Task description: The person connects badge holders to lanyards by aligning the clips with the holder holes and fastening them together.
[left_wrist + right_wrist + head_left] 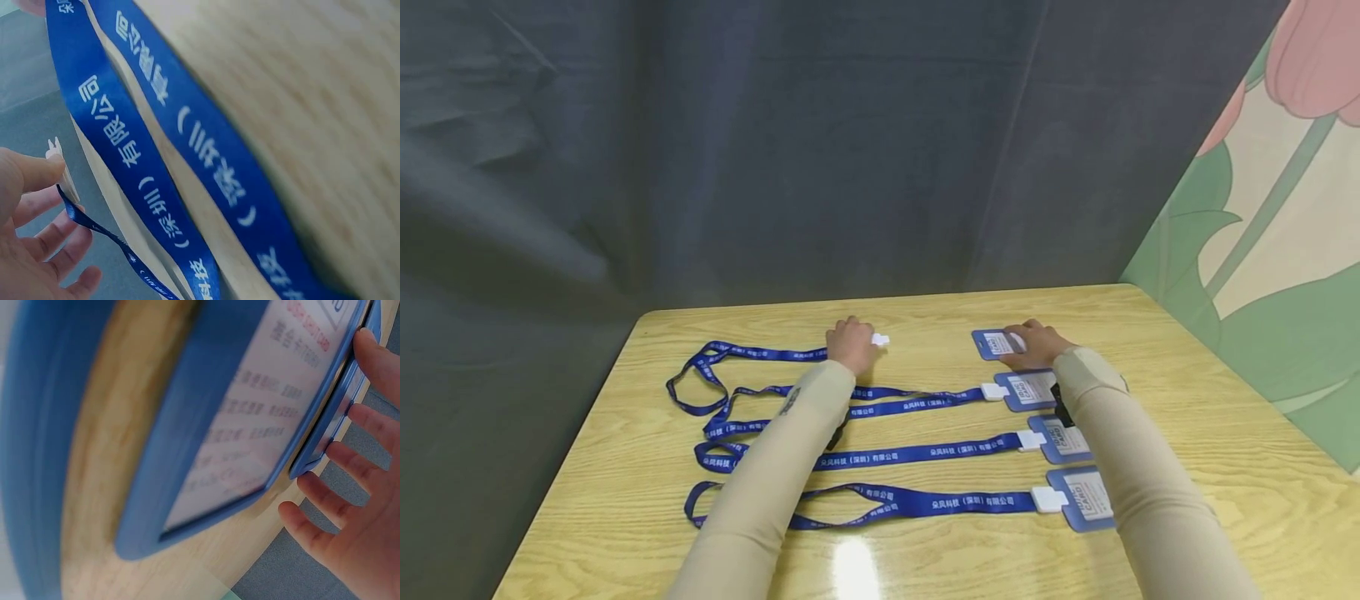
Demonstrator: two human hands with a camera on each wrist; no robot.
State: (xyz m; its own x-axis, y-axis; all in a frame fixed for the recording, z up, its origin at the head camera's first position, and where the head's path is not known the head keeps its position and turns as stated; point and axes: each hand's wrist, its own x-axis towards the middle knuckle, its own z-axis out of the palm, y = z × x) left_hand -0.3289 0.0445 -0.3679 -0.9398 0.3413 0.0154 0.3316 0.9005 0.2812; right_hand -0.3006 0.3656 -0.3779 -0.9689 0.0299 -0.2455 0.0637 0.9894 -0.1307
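Note:
At the back of the table my left hand (851,343) pinches a white clip (65,169) between thumb and finger, the other fingers loosely bent. From this clip a blue lanyard (748,352) with white lettering trails leftward and loops at its end. Towards the right, my right hand (1037,344) holds a blue badge holder (988,343) by its edges. This holder has a slot at its left end and a white card inside; the hand covers its right part. A gap separates it from the white clip. In the right wrist view, fingertips (339,450) touch the holder's edge.
Several other blue lanyards lie in rows nearer the front, each joined by a white clip (1049,499) to a blue badge holder (1081,498). My forearms pass above them. A dark curtain (880,150) hangs behind the wooden table (940,558); a flower-painted wall (1285,275) is at the right.

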